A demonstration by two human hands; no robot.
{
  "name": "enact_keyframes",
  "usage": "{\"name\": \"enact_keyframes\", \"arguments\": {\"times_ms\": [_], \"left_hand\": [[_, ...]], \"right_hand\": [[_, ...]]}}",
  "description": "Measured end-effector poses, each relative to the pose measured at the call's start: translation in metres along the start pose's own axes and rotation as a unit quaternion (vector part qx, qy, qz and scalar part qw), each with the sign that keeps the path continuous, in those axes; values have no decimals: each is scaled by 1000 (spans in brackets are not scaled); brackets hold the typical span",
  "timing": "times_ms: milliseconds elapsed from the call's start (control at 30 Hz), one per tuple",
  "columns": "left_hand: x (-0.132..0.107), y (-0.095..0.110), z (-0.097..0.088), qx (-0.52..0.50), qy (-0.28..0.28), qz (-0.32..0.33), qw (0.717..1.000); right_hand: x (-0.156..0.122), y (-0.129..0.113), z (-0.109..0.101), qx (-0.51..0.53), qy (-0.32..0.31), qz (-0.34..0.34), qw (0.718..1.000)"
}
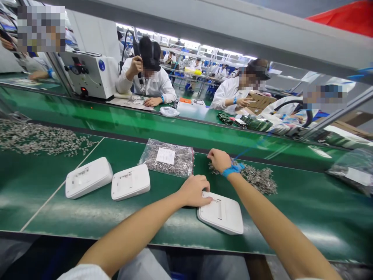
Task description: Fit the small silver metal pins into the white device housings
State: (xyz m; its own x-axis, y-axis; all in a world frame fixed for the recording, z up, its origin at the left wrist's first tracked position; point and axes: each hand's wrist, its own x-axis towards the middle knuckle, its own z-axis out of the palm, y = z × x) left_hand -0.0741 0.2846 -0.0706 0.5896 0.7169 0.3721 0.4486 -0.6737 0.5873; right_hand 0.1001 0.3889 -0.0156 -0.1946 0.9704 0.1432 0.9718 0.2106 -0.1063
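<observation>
My left hand [194,191] grips the near-left edge of a white plastic housing [229,217], its thumb lying over the recessed slot on top. The housing rests on the green bench. Beyond it, my right hand [220,160], with a blue wrist strap, is at the left end of a pile of small metal parts [259,179]. Its fingers are closed together; whatever is between them is too small to make out. A clear bag of similar metal pieces [177,165], with a white label, lies to the left of that hand.
Two more white housings, one nearer [131,182] and one farther left [89,179], lie on the bench. Loose metal parts [43,138] spread at far left. A labelled bag [354,175] sits at right. Co-workers sit behind the green divider [116,118]; a beam crosses overhead.
</observation>
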Motion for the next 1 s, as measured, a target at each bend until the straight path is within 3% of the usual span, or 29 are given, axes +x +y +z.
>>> {"name": "enact_keyframes", "arguments": {"times_ms": [100, 233, 400, 600, 1000], "left_hand": [[1, 2, -3, -40, 9, -19, 999], [3, 0, -2, -67, 22, -19, 997], [3, -2, 2, -77, -4, -16, 997], [1, -1, -3, -88, -26, -4, 996], [0, 7, -7, -33, -50, -2, 998]], "right_hand": [[-47, -3, -21, 75, -7, -44, 996], [-121, -6, -42, 221, -32, -110, 969], [-175, -15, -41, 199, -59, -115, 971], [-175, -28, -30, 113, -36, -129, 984], [-151, -29, -24, 70, -82, -94, 990]]}}
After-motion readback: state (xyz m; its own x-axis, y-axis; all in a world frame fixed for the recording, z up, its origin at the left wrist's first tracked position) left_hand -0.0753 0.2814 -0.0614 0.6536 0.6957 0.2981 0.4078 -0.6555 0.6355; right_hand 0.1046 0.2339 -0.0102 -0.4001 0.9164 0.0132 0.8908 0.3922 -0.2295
